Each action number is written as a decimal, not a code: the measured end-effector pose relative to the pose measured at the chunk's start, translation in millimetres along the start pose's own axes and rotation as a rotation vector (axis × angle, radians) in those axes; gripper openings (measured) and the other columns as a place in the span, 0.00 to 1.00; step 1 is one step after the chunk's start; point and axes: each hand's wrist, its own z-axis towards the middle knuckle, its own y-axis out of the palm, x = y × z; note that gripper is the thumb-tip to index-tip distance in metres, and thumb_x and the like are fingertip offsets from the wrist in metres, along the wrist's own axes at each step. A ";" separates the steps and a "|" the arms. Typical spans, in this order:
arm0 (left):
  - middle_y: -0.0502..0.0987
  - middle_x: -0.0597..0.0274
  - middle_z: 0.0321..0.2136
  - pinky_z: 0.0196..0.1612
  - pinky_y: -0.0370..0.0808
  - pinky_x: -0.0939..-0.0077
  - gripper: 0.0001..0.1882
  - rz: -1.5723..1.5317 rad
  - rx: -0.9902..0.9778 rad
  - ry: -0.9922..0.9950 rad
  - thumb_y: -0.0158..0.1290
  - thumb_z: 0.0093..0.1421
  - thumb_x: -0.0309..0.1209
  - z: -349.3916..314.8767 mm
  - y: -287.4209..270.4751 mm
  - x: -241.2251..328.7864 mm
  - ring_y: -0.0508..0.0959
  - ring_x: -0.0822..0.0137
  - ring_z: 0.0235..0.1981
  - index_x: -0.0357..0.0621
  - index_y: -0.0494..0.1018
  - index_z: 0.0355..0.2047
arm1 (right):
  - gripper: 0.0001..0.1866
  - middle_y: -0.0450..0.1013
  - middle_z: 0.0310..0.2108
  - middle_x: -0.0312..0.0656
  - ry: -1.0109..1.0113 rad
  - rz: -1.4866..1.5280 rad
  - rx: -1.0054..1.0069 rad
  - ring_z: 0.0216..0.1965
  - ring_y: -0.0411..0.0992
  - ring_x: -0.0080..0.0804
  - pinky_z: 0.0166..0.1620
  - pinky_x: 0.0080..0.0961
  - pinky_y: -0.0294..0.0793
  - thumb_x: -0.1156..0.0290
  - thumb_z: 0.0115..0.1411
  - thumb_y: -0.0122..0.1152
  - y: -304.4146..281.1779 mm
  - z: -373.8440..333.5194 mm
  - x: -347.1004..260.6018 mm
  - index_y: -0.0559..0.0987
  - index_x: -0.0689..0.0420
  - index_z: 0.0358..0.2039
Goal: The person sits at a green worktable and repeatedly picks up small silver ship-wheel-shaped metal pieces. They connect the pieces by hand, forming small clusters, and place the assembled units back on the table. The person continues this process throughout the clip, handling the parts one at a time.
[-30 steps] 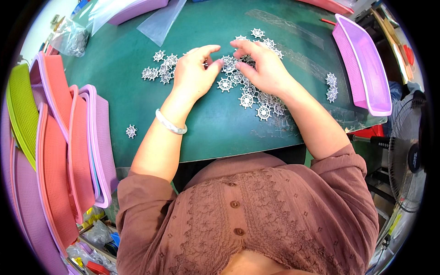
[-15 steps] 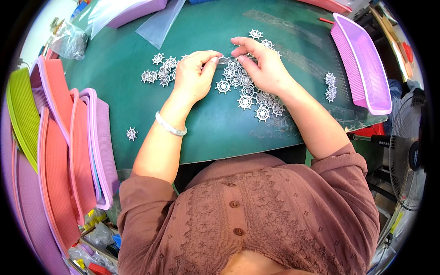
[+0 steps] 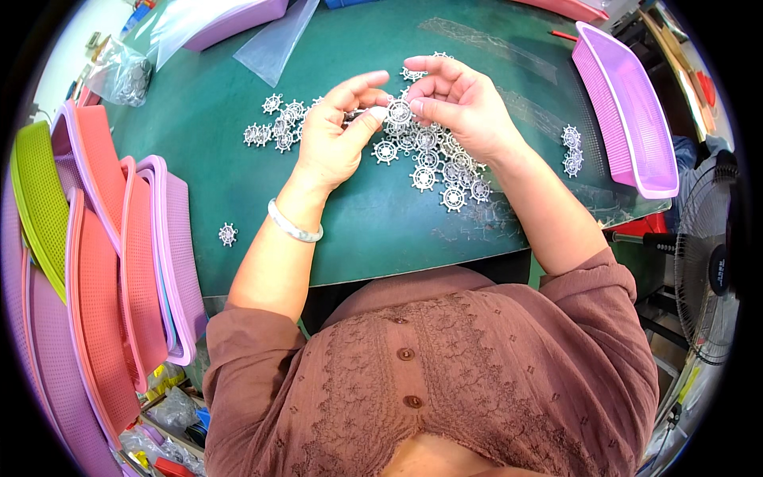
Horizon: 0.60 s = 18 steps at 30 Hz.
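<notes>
Between the fingertips of both hands is a silver ship's-wheel charm (image 3: pixel 399 112), its round face turned upward. My left hand (image 3: pixel 338 131) pinches its left side with thumb and fingers, and my right hand (image 3: pixel 461 107) holds its right side between thumb and forefinger. Just below them a heap of similar ship's-wheel charms (image 3: pixel 427 159) spreads over the green table, partly hidden by my right hand. A smaller cluster of charms (image 3: pixel 284 127) lies to the left of my left hand. One single charm (image 3: pixel 228 234) sits apart, near my left forearm.
Purple, red and green plastic baskets (image 3: pixel 147 262) stand stacked at the left edge. A lilac basket (image 3: pixel 624 111) is at the right, beside a short row of charms (image 3: pixel 572 151). Clear plastic bags (image 3: pixel 274 48) lie at the back. A fan (image 3: pixel 707 262) stands at the right.
The held charm has come up into view between both hands, its face now showing. My left fingers have lifted and spread, and my right hand has shifted slightly.
</notes>
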 end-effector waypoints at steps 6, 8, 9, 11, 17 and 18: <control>0.75 0.67 0.27 0.24 0.64 0.88 0.08 -0.085 -0.017 -0.278 0.49 0.58 0.29 0.5 -6.9 2.7 0.70 0.79 0.24 0.40 0.72 0.37 | 0.22 0.71 0.30 0.39 -0.029 0.005 0.075 0.31 0.70 0.20 0.35 0.17 0.71 0.83 0.51 0.56 2.6 -1.0 -3.7 0.66 0.66 0.48; 0.75 0.68 0.25 0.24 0.64 0.89 0.06 -0.055 -0.037 -0.291 0.50 0.58 0.30 -0.7 -6.2 1.1 0.70 0.80 0.23 0.42 0.73 0.34 | 0.21 0.72 0.30 0.39 -0.044 -0.013 0.077 0.31 0.70 0.21 0.35 0.17 0.71 0.83 0.51 0.56 2.9 -1.0 -2.1 0.66 0.66 0.48; 0.74 0.68 0.24 0.24 0.64 0.89 0.05 -0.040 -0.047 -0.298 0.50 0.58 0.30 -1.1 -5.7 0.6 0.70 0.80 0.23 0.43 0.73 0.32 | 0.21 0.72 0.30 0.39 -0.051 -0.021 0.078 0.31 0.70 0.21 0.35 0.17 0.71 0.82 0.52 0.56 2.9 -0.8 -1.6 0.66 0.67 0.48; 0.74 0.69 0.24 0.24 0.64 0.89 0.05 -0.048 -0.029 -0.309 0.51 0.58 0.31 -1.2 -4.9 1.8 0.70 0.81 0.22 0.44 0.73 0.30 | 0.21 0.72 0.30 0.39 -0.052 -0.027 0.069 0.31 0.70 0.21 0.35 0.17 0.71 0.82 0.53 0.55 2.2 -0.7 -1.3 0.66 0.67 0.48; 0.74 0.70 0.24 0.24 0.64 0.90 0.04 -0.097 -0.007 -0.331 0.51 0.58 0.31 -0.6 -6.2 1.9 0.70 0.81 0.22 0.45 0.73 0.30 | 0.19 0.72 0.30 0.39 -0.049 -0.056 0.065 0.31 0.70 0.22 0.35 0.17 0.71 0.79 0.54 0.54 1.2 -1.0 -1.1 0.67 0.66 0.48; 0.74 0.70 0.24 0.25 0.64 0.90 0.04 -0.098 -0.005 -0.328 0.52 0.58 0.31 -0.7 -6.2 2.1 0.70 0.81 0.22 0.45 0.72 0.29 | 0.19 0.72 0.30 0.39 -0.044 -0.063 0.070 0.30 0.70 0.22 0.35 0.17 0.71 0.79 0.54 0.54 1.3 -1.0 -1.1 0.67 0.66 0.48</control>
